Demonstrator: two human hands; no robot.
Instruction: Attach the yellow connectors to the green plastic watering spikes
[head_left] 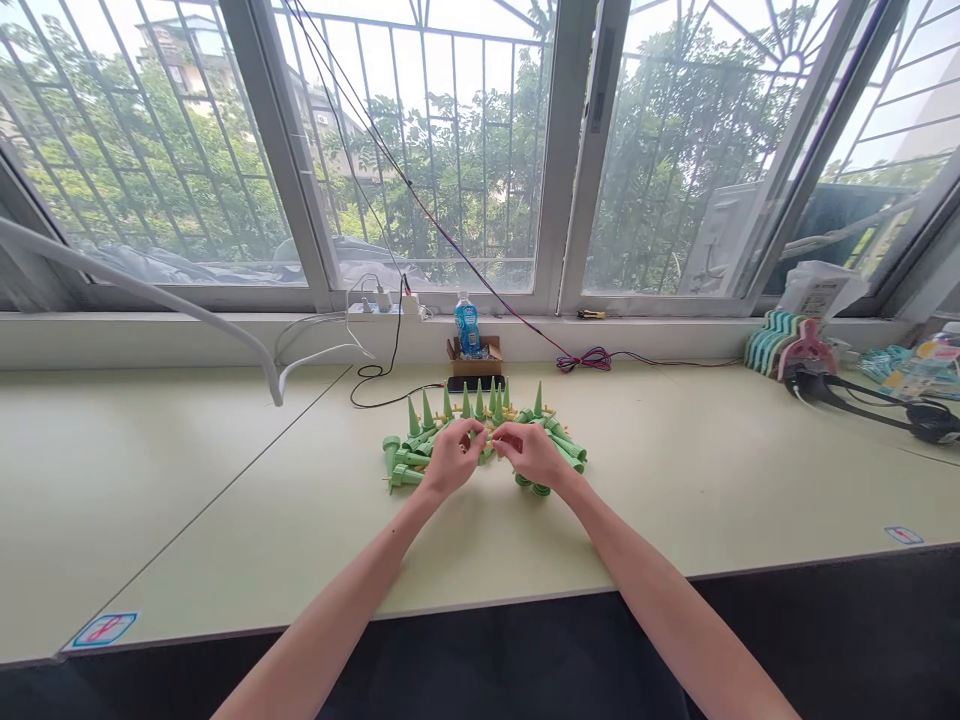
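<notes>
My left hand (454, 456) and my right hand (531, 450) meet fingertip to fingertip over the table, both closed in a pinch. Between them show a bit of a green plastic spike (486, 457), close to the left fingers, and a small yellow part at the right fingertips, mostly hidden. Beyond my hands, several green cones (480, 402) stand point up in a row, with small yellow valve-like pieces among them. More green spikes (409, 460) lie piled beside my left hand, and others (566, 440) lie to the right of my right hand.
Behind the cones lie a dark phone (476, 384) on a cable and a small cardboard box (476, 365) with a blue-labelled bottle (466, 325). A coiled cable (585, 359) runs right, toward a black strap (862, 390) and pastel plastic items (787, 345). A white curved bar (150, 290) juts in at left.
</notes>
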